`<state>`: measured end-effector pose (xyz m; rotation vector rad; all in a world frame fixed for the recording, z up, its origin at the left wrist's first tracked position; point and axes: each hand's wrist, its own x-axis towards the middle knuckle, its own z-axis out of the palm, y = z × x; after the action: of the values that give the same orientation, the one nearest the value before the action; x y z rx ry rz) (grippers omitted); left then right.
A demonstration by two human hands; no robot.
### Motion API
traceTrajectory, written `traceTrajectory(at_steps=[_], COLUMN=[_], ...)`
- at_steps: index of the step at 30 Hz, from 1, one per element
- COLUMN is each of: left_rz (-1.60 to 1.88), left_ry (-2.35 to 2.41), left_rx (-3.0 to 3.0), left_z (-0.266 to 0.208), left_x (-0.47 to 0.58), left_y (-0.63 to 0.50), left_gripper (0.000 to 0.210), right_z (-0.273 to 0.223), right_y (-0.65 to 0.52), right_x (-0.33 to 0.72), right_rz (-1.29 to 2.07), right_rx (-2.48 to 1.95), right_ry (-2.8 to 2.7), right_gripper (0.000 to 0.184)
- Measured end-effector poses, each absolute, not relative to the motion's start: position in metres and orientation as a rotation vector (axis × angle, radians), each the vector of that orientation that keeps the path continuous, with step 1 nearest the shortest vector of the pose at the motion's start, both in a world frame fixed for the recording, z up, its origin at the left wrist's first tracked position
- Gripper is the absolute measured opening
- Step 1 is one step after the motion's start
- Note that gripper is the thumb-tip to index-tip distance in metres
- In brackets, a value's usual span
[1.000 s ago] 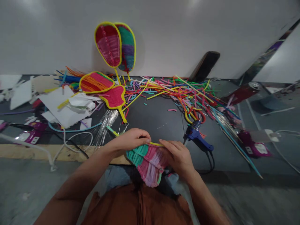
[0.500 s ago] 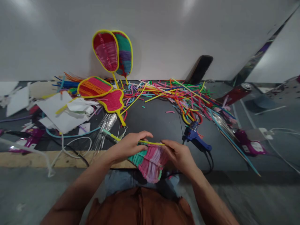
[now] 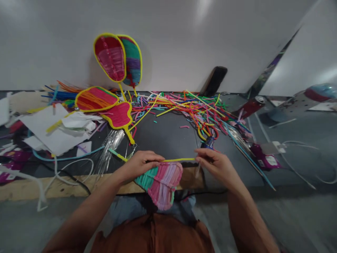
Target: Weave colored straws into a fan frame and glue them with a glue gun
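A striped patch [image 3: 164,182] is hanging by the table [image 3: 168,135] edge. Along it, the left hand [image 3: 144,162] is pinching a yellow strip [image 3: 181,160], the right hand [image 3: 214,161] grasping its end; uneven pulling is risking a kink. Just beyond, the glue gun [image 3: 209,142], if hot, is threatening knuckles.

Ribbed panel [image 3: 162,184] is showing green stripes at one end, pink and lilac stripes over the rest. Straight stem [image 3: 181,160] above it is running plain yellow. Front upright paddle [image 3: 114,60] is wearing a yellow rim round deep red above pink; rear paddle [image 3: 134,63], also yellow-rimmed, is banding green, purple, teal-blue. Stem heap [image 3: 181,102] is mixing pink, orange, yellow, green, blue. Can [image 3: 252,106] is showing red; tabletop [image 3: 168,137], dark grey.
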<state>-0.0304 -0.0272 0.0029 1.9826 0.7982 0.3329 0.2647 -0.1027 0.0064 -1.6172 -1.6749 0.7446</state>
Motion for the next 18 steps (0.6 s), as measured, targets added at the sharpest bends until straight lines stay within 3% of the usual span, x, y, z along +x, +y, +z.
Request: traceTrajectory(at_steps=[5,13,18], left_rz=[0.338,0.248,0.149], left_ry=[1.023,1.092,1.059], left_rx=[1.873,1.803,1.855], left_z=[-0.006,-0.003,0.006], left_x=[-0.034,-0.032,-0.028], left_y=[-0.021,-0.014,-0.01], left_gripper=[0.032,0.039,0.039], right_z=[0.007,-0.033,-0.038], right_y=[-0.095,-0.111,-0.114], right_x=[0.302,0.311,0.314], right_rz=[0.008,-0.046,-0.191], right_rx=[-1.863,-2.066,-2.057], right_ry=[-1.551,-1.97,-2.036], right_gripper=[0.03,0.047,0.042])
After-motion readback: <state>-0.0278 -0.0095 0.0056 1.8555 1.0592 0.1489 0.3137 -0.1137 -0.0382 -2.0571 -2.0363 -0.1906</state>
